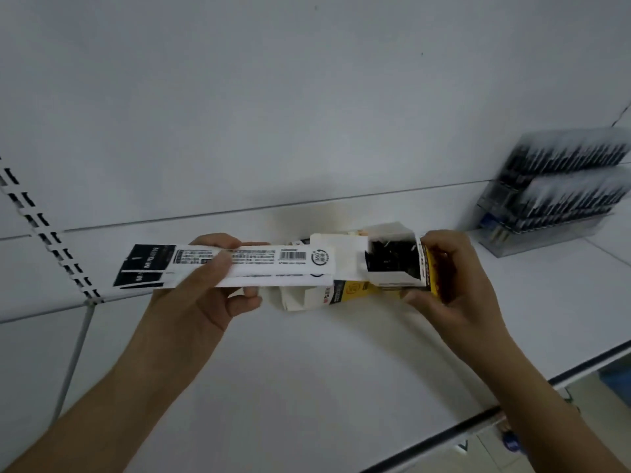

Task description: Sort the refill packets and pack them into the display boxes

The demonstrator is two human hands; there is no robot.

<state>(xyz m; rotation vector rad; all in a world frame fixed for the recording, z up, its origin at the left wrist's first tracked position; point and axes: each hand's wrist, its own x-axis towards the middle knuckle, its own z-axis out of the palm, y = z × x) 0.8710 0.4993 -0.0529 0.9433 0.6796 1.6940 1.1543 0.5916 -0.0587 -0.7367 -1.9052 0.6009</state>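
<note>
Between left hand [211, 285] thumb and fingers (pinched): refill packets [239, 264].

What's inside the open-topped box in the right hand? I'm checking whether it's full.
The open-topped box, held by the right hand, shows dark refill ends packed at its mouth; the walls hide everything deeper.

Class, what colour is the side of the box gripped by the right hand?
Yellow box side, right hand; head view.

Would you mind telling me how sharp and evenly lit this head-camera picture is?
Head view: soft, even light, with faint shadows on the shelf; the clear pen rack at right is smeared by motion blur; the print on the long packet in the left hand is too soft to read; wide-angle bending curves the shelf edges.
</note>
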